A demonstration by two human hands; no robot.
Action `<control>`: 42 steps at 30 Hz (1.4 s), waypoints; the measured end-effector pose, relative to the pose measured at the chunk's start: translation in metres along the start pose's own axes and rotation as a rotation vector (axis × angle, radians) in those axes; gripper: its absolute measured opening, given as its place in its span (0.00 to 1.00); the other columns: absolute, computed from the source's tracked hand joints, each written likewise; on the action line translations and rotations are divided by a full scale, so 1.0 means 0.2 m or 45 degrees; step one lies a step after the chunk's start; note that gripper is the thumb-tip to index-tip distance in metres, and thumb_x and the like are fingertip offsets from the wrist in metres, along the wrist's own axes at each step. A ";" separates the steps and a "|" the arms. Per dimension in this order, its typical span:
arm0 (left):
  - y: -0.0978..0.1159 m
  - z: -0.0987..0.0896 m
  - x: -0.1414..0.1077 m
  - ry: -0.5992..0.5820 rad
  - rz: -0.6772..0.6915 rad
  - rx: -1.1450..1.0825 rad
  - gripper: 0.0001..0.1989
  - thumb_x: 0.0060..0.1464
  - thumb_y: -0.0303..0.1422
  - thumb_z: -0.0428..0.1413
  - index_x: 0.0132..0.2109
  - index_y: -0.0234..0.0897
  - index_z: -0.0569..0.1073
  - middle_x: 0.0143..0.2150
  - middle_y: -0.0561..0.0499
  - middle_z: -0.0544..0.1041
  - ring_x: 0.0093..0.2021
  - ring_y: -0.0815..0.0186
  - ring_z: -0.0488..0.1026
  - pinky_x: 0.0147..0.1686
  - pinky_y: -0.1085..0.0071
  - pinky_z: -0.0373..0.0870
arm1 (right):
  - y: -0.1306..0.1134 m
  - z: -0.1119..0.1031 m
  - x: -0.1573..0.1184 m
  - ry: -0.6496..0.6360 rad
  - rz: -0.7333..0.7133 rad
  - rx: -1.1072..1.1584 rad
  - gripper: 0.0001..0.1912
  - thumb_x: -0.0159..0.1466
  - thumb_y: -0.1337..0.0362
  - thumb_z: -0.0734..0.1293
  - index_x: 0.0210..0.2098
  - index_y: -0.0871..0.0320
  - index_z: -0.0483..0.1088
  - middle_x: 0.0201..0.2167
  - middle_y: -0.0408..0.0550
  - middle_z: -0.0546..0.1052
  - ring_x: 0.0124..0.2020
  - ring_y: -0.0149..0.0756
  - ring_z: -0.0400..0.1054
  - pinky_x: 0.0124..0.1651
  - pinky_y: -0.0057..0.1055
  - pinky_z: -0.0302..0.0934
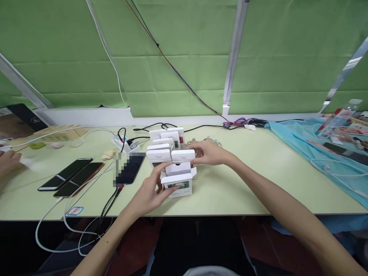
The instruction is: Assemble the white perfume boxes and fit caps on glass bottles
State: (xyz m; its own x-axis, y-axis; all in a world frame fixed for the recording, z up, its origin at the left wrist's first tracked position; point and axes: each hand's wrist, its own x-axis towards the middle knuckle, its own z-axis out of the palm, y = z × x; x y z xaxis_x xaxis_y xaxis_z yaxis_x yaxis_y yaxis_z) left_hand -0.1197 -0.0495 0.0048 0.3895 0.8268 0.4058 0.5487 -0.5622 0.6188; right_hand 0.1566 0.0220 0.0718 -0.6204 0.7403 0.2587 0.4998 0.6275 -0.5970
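Note:
A small white cardboard box [184, 189] with a picture on its front stands near the table's front edge, its top flaps open. My left hand [152, 191] is closed on its left side, thumb across the front and fingers behind. Inside its opening, a pale insert [178, 168] shows. My right hand [209, 152] is closed, fingertips at the right edge of another white box [183, 155] just behind; what lies under those fingers is partly hidden. Several more white boxes [158, 155] stand in rows behind and to the left.
Shiny clear and gold beads [214, 141] lie behind my right hand. Left are a power strip [128, 145], cables and phones [130, 168]. Another person's hand [10, 163] is at the far left. A blue cloth [296, 138] with a bottle [339, 119] and tools covers the right end.

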 end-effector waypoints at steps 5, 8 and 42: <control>0.00 -0.05 -0.04 0.079 -0.091 -0.014 0.31 0.58 0.42 0.63 0.64 0.47 0.61 0.56 0.44 0.74 0.44 0.59 0.79 0.32 0.70 0.78 | -0.03 0.01 -0.02 -0.041 -0.002 0.022 0.17 0.61 0.62 0.74 0.50 0.58 0.77 0.43 0.48 0.82 0.35 0.35 0.73 0.38 0.30 0.64; -0.03 -0.10 -0.05 0.111 -0.152 -0.005 0.31 0.56 0.44 0.64 0.62 0.45 0.61 0.52 0.45 0.75 0.43 0.59 0.78 0.32 0.69 0.78 | -0.03 0.02 -0.02 -0.041 -0.013 0.006 0.15 0.62 0.62 0.74 0.48 0.58 0.77 0.41 0.47 0.82 0.34 0.35 0.73 0.38 0.31 0.64; -0.19 -0.11 0.07 0.238 -0.538 0.066 0.45 0.44 0.52 0.67 0.64 0.37 0.64 0.55 0.40 0.77 0.43 0.54 0.80 0.36 0.63 0.81 | 0.11 0.27 -0.05 0.220 0.241 0.115 0.32 0.60 0.63 0.74 0.60 0.56 0.61 0.42 0.50 0.79 0.34 0.41 0.75 0.38 0.37 0.68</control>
State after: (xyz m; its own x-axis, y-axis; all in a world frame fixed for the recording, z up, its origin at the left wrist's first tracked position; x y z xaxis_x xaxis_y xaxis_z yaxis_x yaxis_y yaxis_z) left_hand -0.1511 -0.0155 0.0024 -0.0140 0.9700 0.2426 0.6688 -0.1713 0.7235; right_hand 0.1408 0.0154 0.0146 -0.4052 0.8773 0.2572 0.5364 0.4559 -0.7102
